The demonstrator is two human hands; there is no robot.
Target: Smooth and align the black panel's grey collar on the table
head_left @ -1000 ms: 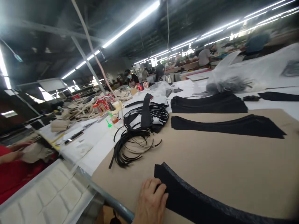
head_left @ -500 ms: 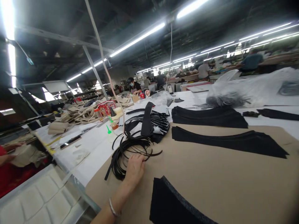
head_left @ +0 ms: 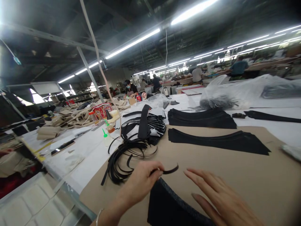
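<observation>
Between the thumb and fingers of my left hand (head_left: 143,179) is a narrow black strip (head_left: 171,170), its free end curving out to the right. My right hand (head_left: 217,193) is open to the right of that end, fingers stretched and apart from the strip. Below both hands lies a curved black fabric piece (head_left: 168,204) with a greyish band along its curved edge, partly covered by my right hand. A loose coil of black strips (head_left: 115,166) lies left of my left hand.
Brown paper (head_left: 211,160) covers the table's near part. Stacked black pieces (head_left: 218,141) lie farther back, beside a clear plastic bag (head_left: 216,94). Green-tipped bottles (head_left: 105,136) and a phone (head_left: 63,147) sit on the left. A co-worker (head_left: 131,89) is in the background.
My left hand has moved right from the coil, bringing a black strip over the curved piece. My right hand has come into view. The view has shifted slightly.
</observation>
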